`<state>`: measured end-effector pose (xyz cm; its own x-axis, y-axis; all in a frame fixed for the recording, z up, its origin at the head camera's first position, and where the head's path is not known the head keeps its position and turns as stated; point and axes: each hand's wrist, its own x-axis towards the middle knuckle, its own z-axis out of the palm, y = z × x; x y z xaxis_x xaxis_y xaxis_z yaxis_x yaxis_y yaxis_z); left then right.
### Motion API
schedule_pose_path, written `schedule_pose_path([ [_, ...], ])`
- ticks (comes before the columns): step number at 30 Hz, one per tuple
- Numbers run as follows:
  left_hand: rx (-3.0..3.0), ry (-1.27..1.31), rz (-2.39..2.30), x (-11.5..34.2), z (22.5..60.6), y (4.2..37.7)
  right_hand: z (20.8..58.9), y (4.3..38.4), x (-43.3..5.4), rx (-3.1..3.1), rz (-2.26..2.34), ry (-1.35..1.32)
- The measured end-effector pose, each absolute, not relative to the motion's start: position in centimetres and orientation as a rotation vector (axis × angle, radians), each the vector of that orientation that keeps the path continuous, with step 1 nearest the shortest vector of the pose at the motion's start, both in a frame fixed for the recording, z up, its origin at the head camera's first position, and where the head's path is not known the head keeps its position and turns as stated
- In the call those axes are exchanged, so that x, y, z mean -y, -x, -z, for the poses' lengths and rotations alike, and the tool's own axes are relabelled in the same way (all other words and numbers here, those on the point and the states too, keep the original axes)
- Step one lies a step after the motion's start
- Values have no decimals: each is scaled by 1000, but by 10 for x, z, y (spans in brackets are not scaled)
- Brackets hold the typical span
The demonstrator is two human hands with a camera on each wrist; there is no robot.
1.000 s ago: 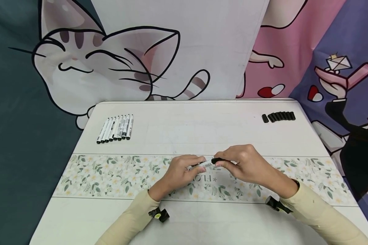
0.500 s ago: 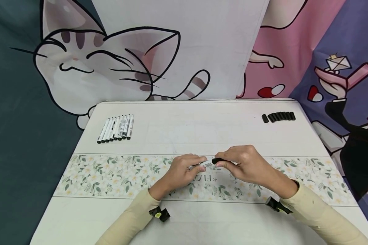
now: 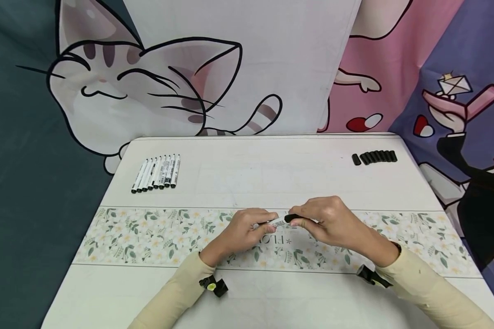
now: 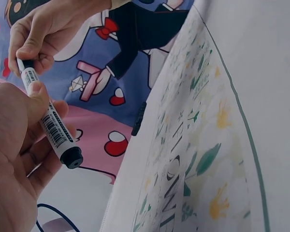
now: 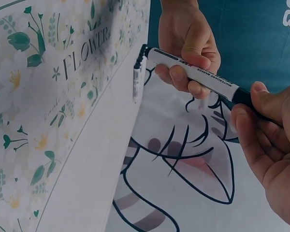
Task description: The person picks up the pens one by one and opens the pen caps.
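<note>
A white whiteboard marker with black ends is held between both hands over the flowered strip. My left hand grips its white barrel; in the left wrist view the thumb lies along the barrel and the fingers curl beneath. The thumb and fingers of my right hand pinch the black cap at the other end. In the right wrist view the cap meets the barrel, and its far end is hidden by the fingers.
Several white markers without caps lie side by side at the back left of the table. Several black caps form a row at the back right, with one cap slightly apart. Printed curtains hang behind.
Both hands keep their hold on the marker and its cap, almost unmoved. The whole head view has shifted very slightly.
</note>
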<state>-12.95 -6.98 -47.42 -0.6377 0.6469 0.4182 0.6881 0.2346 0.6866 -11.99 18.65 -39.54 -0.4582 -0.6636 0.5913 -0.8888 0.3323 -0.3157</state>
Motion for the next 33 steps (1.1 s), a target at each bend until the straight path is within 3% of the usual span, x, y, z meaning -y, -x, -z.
schedule_pose_path([
  [33,2441,1491,1511,74,471,139,398,120,-189,2178,-863,-1453],
])
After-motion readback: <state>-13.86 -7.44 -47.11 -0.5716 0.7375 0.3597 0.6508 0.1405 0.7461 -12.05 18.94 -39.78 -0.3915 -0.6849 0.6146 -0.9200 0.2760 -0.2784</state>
